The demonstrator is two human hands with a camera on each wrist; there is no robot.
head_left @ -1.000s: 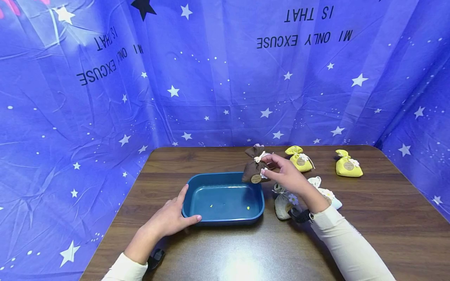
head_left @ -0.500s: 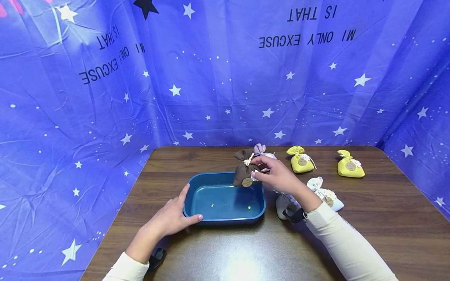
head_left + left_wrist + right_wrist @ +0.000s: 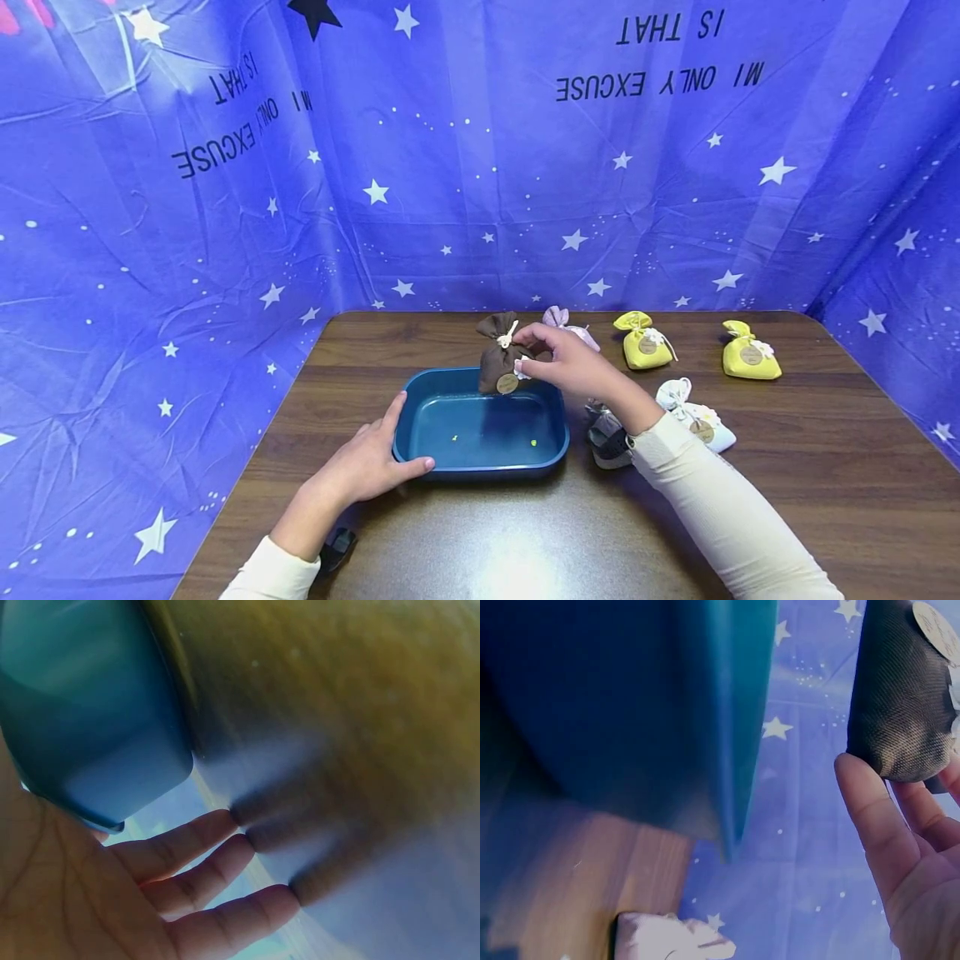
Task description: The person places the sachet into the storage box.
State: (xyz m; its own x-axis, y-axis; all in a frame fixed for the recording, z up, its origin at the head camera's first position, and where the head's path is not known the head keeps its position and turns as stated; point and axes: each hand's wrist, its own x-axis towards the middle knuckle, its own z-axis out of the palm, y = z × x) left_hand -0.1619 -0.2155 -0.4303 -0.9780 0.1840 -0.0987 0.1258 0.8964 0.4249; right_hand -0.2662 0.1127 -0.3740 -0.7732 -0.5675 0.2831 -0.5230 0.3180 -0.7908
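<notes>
My right hand (image 3: 573, 362) pinches a small dark brown sachet (image 3: 495, 367), tied with pale string and bearing a round label and a white flower. The sachet is raised over the far rim of a blue plastic bin (image 3: 480, 473). In the right wrist view, the brown sachet (image 3: 904, 712) sits between thumb and fingers, beside the bin wall (image 3: 622, 697). My left hand (image 3: 363, 467) rests against the bin's left end, thumb on the near rim. In the left wrist view, that hand's other fingers (image 3: 206, 874) stretch out beside the bin (image 3: 97, 712), their tips at the tabletop.
Two yellow sachets (image 3: 647, 346) (image 3: 752, 358) stand at the back right. A lilac sachet (image 3: 581, 333) lies behind my right hand. A white sachet (image 3: 712, 425) and a grey sachet (image 3: 611, 454), partly hidden by the wrist strap, lie right of the bin. Starry blue cloth (image 3: 480, 167) surrounds the table.
My right hand has moved left with the brown sachet, from the bin's far right corner to its far middle. The lilac sachet has come into sight. My left hand stays at the bin.
</notes>
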